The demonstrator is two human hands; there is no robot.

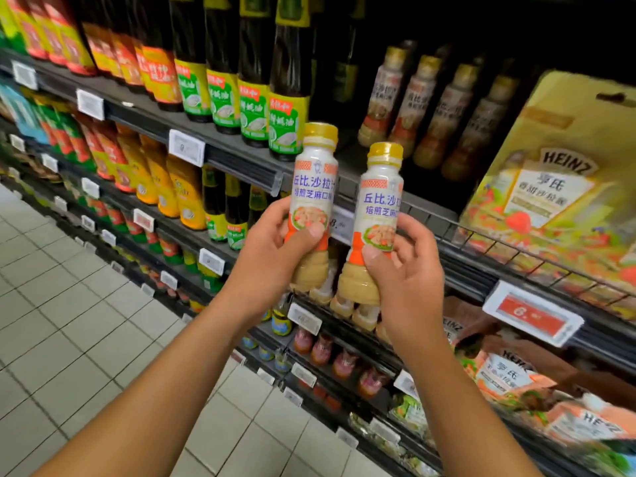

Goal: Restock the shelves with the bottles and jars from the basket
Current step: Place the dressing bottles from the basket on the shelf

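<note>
Your left hand grips the left dressing bottle, your right hand the right dressing bottle, mid-frame before dark shelves; pale tiled floor lower left.

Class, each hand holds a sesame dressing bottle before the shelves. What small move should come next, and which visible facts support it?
Probably raise the right hand and set its bottle on the shelf beside the matching gold-capped row. The left hand grips a second bottle; both stand roughly upright, and bare shelf shows left of that row.
</note>
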